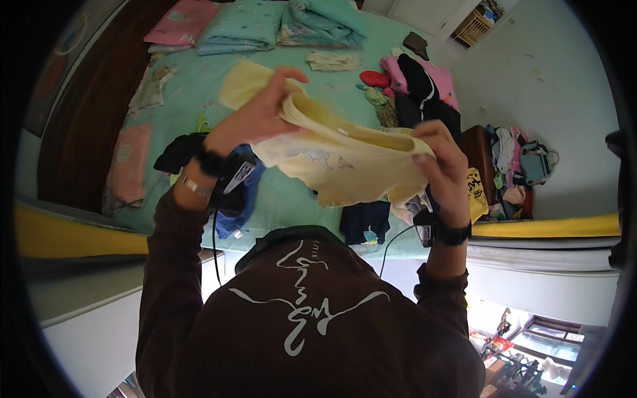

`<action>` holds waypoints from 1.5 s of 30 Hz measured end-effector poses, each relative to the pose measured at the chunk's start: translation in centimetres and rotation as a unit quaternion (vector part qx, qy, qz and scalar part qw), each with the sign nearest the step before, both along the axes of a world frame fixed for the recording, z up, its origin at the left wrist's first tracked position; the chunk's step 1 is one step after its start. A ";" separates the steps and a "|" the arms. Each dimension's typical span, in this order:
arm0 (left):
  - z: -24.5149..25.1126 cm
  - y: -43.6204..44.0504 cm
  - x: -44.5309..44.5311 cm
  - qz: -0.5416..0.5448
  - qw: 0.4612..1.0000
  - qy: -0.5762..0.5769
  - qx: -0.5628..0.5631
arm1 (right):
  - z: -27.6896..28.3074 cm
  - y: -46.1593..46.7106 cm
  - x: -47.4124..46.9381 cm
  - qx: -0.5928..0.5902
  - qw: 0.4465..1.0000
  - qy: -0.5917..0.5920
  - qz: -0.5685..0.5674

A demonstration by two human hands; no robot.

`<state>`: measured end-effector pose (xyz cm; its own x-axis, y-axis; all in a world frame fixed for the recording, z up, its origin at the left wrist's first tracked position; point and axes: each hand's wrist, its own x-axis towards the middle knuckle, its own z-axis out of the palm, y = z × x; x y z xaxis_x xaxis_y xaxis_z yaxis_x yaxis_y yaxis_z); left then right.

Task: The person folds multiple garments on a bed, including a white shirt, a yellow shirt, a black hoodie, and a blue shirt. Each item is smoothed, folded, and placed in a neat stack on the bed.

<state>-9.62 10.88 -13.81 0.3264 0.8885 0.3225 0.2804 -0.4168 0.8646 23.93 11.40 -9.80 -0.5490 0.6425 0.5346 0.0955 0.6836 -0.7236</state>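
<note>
A pale yellow garment [338, 164] with a printed drawing on its front hangs stretched between my two hands above the bed. Its opening faces up, and a small tag shows at the edge. My left hand [264, 112] grips one end of the opening, with the thumb along the fabric's edge. At the other end, my right hand [443, 151] pinches the corner between thumb and fingers. One yellow part of the garment, blurred, sticks out beyond my left hand. Below it on the bed lie a folded navy garment [365, 221] and some blue clothing [244, 199].
The green bedsheet [189, 94] bears folded green quilts [241, 27], pink pillows [130, 164], a folded cream cloth [332, 61] and a heap of dark and pink clothes [423, 84]. Bags [536, 161] stand by the right wall. Cables run from both wrist devices.
</note>
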 end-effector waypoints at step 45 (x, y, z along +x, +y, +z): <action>2.5 -0.3 -4.2 0.034 0.982 0.116 -0.148 | -1.5 3.9 -1.6 -0.083 0.972 -0.191 -0.105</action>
